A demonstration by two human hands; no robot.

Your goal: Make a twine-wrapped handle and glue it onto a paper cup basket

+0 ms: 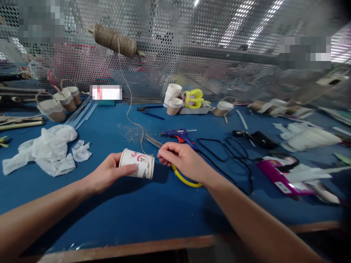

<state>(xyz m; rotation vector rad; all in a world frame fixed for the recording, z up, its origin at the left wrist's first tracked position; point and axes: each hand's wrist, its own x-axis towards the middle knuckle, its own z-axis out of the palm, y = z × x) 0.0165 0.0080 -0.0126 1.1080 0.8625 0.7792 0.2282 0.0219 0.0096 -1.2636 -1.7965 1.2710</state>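
My left hand (108, 171) is wrapped round a white paper cup (140, 164) with red and dark print, held on its side just above the blue table (153, 212). My right hand (182, 157) is beside the cup's rim, its fingers pinched together on the end of a thin brown twine (131, 109). The twine runs up from there to a spool (115, 40) hung on the perforated metal screen. Yellow-handled scissors (186, 179) lie under my right hand, blades pointing left. A blue glue gun (179, 136) lies just beyond my fingers.
Crumpled white plastic (46, 149) and paper scraps lie at the left. Twine-wrapped cups with handles (59, 104) stand at the back left, more cups (172, 96) at the back centre. A black cable (233, 160), a magenta packet (285, 179) and white scraps lie at the right.
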